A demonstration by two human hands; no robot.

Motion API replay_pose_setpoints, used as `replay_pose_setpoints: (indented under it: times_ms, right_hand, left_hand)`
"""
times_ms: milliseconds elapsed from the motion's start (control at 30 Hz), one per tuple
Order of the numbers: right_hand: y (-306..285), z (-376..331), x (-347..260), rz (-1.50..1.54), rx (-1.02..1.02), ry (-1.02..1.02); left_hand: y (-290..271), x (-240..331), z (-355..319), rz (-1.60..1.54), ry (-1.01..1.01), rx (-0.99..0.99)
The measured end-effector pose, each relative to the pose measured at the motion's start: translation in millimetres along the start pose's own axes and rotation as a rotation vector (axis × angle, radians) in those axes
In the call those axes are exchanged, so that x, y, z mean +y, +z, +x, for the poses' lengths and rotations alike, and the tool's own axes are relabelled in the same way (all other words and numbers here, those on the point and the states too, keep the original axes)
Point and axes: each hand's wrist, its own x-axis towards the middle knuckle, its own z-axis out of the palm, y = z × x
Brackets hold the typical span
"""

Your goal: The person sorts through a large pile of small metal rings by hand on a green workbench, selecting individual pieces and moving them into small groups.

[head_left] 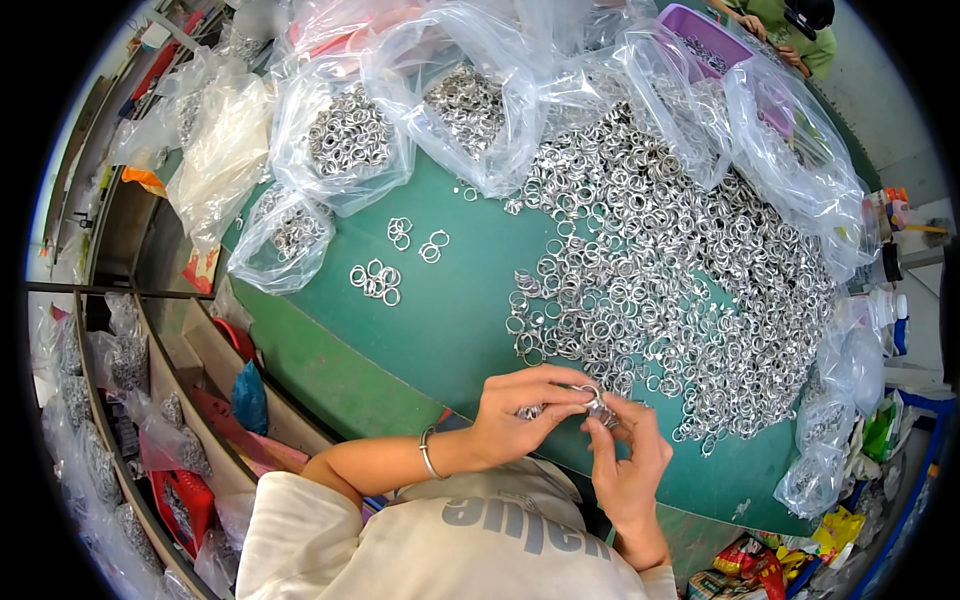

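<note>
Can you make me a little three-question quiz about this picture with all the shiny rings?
1. True or false: both hands hold small silver metal rings together.
2. What colour is the table top? A red, B green, C yellow.
3. Fill in: the left hand's wrist wears a thin silver ____.

Key:
1. True; the right hand meets the left at the rings, beside the big heap of loose silver rings.
2. B.
3. Bracelet.
</note>
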Motion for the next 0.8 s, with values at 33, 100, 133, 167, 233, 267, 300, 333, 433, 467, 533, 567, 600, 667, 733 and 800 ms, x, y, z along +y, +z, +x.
replay_pose_setpoints:
  times_ms: [33, 100, 133, 167, 233, 267, 300, 333, 433, 467, 533, 567, 600, 667, 733, 800]
  right_hand:
    - [0.0, -1.2, -4.7, 0.087, -0.019, 0.091]
    - [-0.1, -1.1, -11.5, 0.405, 0.027, 0.231]
    - [0.2, -0.2, -12.9, 0.566, 0.044, 0.299]
    - [2.1, -1.4, -8.3, 0.388, 0.059, 0.176]
    - [7.1, -4.8, 5.0, 0.031, 0.089, -0.070]
    - [6.0, -4.1, 5.3, 0.023, 0.064, -0.078]
    - [4.1, -2.8, 5.6, 0.015, 0.040, -0.085]
    - [2.8, -2.0, 5.4, 0.006, 0.014, -0.092]
    - [0.4, -0.8, 3.3, 0.240, -0.014, 0.044]
    - [-0.1, 0.5, 0.0, 0.342, -0.004, 0.106]
    - [-3.1, 3.1, -8.3, 0.544, 0.026, 0.229]
    - [-5.1, 3.6, -8.9, 0.595, -0.010, 0.275]
    - [-8.7, 4.3, -8.4, 0.645, -0.046, 0.320]
    - [-13.6, 3.8, -7.6, 0.725, -0.083, 0.389]
    - [-16.1, 2.3, -7.5, 0.784, -0.092, 0.433]
    - [-16.8, 2.9, -8.5, 0.818, -0.082, 0.430]
  left_hand:
    - [0.9, 1.6, -1.2, -0.055, -0.021, 0.012]
    - [3.9, 5.1, -2.7, -0.171, -0.064, 0.022]
    - [5.0, 5.8, -2.2, -0.181, -0.111, 0.034]
    - [6.5, 6.2, -1.6, -0.190, -0.157, 0.046]
    - [5.7, 7.9, -0.4, -0.210, -0.252, 0.052]
    - [3.0, 9.2, 1.0, -0.219, -0.301, 0.045]
    - [1.5, 10.4, 2.4, -0.228, -0.349, 0.038]
    - [1.4, 11.9, 3.3, -0.234, -0.349, 0.036]
    - [2.9, 14.3, 6.5, -0.190, -0.263, 0.034]
    - [3.2, 14.2, 7.7, -0.135, -0.177, 0.035]
    - [4.6, 13.5, 7.6, -0.027, -0.031, 0.027]
    - [4.9, 11.7, 4.0, 0.030, 0.028, 0.029]
    - [4.8, 10.8, 1.8, 0.088, 0.087, 0.030]
    - [3.2, 10.9, 2.8, 0.165, 0.145, 0.009]
    - [3.1, 10.9, 3.0, 0.196, 0.175, -0.008]
    - [2.2, 11.6, 3.0, 0.229, 0.204, -0.015]
